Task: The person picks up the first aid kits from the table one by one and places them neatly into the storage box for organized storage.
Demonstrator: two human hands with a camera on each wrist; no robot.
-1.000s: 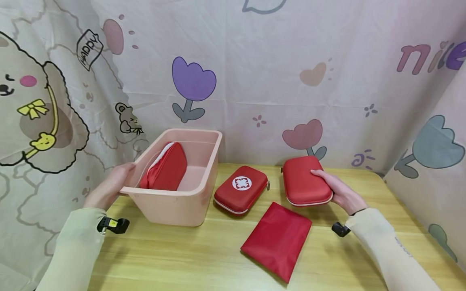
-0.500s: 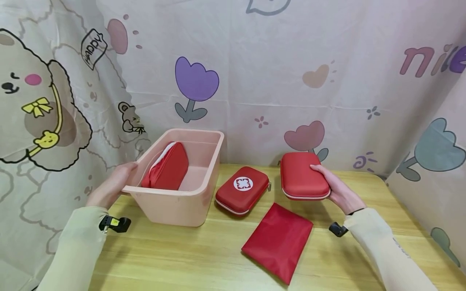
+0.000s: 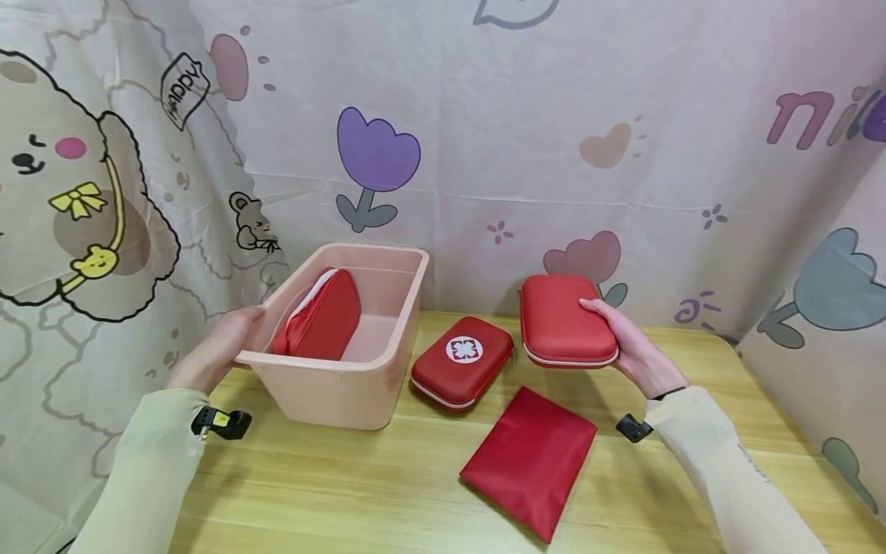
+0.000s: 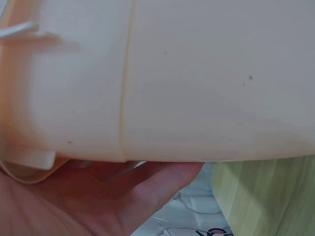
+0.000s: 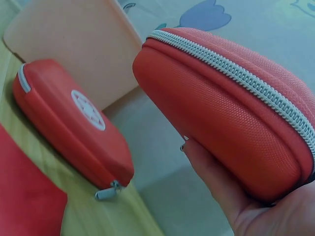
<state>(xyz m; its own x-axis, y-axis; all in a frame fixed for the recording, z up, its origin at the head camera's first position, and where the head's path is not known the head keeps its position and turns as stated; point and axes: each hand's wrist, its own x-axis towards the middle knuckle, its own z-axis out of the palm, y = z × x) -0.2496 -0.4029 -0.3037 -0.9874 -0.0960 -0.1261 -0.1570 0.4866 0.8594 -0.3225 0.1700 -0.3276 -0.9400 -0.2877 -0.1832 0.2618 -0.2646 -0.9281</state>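
Observation:
My right hand (image 3: pixel 640 350) grips a red zippered hard case (image 3: pixel 567 319) by its right side and holds it above the table. Its white zipper (image 5: pixel 236 71) runs around the edge in the right wrist view. At the left, my left hand (image 3: pixel 224 342) holds the rim of a pink plastic bin (image 3: pixel 346 396); the left wrist view has its fingers (image 4: pixel 162 187) along the bin's outer wall. Inside the bin leans a red pouch (image 3: pixel 328 315) with white trim. A second red case (image 3: pixel 460 362), bearing a white round emblem, lies between bin and right hand.
A flat red bag (image 3: pixel 529 465) lies on the wooden table (image 3: pixel 332 492), nearer the front than the emblem case. Printed curtains (image 3: pixel 484 115) hang close behind the table and on both sides.
My right hand has lifted the plain red case and carried it slightly to the left. The left hand keeps its hold on the bin, and the view has shifted a little.

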